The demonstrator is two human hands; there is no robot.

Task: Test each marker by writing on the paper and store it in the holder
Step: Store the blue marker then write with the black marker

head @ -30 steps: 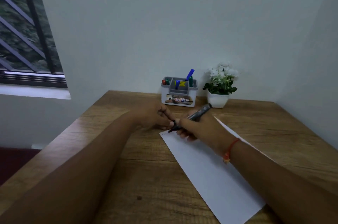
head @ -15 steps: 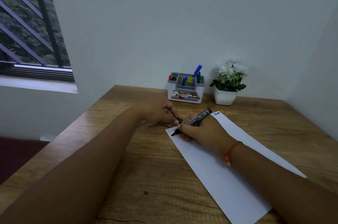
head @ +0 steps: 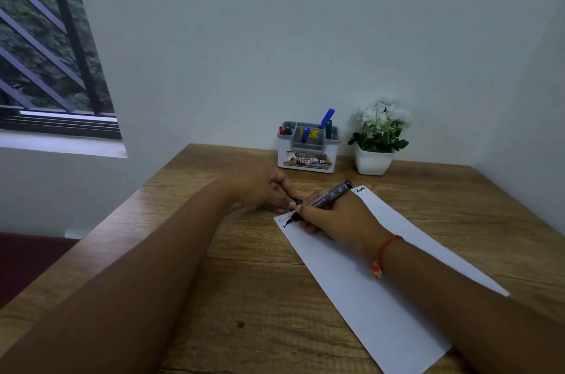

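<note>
A white sheet of paper [head: 379,288] lies slanted on the wooden table. My right hand [head: 336,221] grips a black marker [head: 331,196], its tip touching the paper's far left corner, where a short black stroke shows. My left hand [head: 260,187] rests just left of the paper, fingers pinched on a small black cap [head: 298,202]. Blue writing [head: 360,189] marks the paper's far right corner. The grey and white holder [head: 308,149] stands at the back by the wall with several markers in it: red, green and blue.
A white pot with white flowers [head: 377,141] stands right of the holder. Walls close the table at the back and right. A barred window [head: 46,46] is at the left. The table's left edge [head: 101,236] drops to a dark red floor.
The view has shifted so the holder and plant sit further right. The marker tip has come down onto the paper's corner and a black mark has appeared. My left hand stays by the paper.
</note>
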